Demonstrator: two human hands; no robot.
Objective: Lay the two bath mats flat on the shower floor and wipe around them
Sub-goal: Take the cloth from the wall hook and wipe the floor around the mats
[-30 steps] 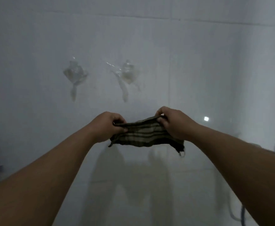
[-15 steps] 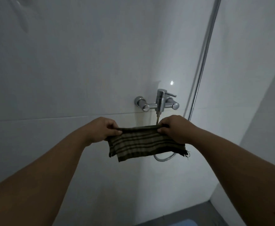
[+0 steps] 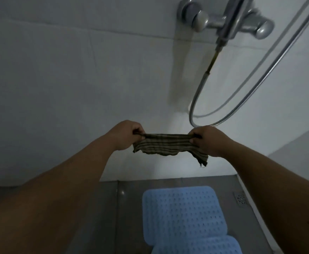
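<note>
Stretching between left hand (image 3: 125, 135) and right hand (image 3: 207, 140), each pinching one upper corner: cloth (image 3: 165, 144), hanging in front of the wall (image 3: 62, 85). Lying flat on the shower floor (image 3: 113, 217) below the cloth: first bath mat (image 3: 182, 213), with second bath mat (image 3: 201, 245) overlapping its near right corner. Sitting right of the mats: floor drain (image 3: 241, 198). Mounting above right: faucet (image 3: 230, 21), hose (image 3: 241, 99) looping beneath
</note>
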